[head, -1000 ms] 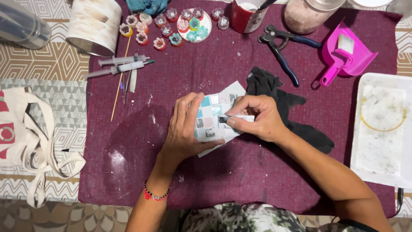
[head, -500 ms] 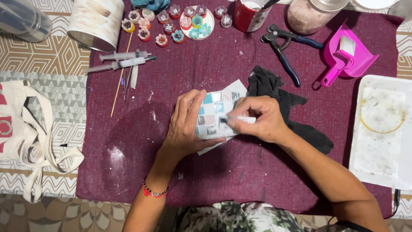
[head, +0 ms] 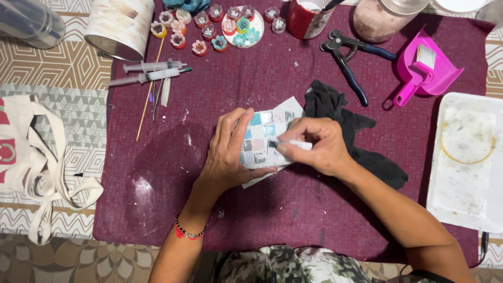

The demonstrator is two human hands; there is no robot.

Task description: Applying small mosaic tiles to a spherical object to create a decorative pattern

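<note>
A small square mosaic tile piece (head: 262,137) of grey, teal and pink squares lies on a sheet of white paper (head: 291,106) in the middle of a maroon cloth (head: 262,209). My left hand (head: 226,154) grips the mosaic piece along its left edge and holds it down. My right hand (head: 319,145) pinches a thin white tool (head: 294,143) whose tip rests on the mosaic's right side. A crumpled black rag (head: 361,141) lies under and behind my right hand.
At the back stand a white tin (head: 119,26), small coloured pots (head: 209,29), a red cup (head: 308,18) and a jar (head: 382,18). Syringes (head: 149,73), a wooden stick (head: 149,86), blue-handled nippers (head: 348,60), a pink dustpan (head: 427,71), a white tray (head: 466,162) and a cloth bag (head: 31,162) surround the work.
My hands stay on the mosaic piece; the white tool's tip has shifted slightly over the tiles. The camera view has drifted a little.
</note>
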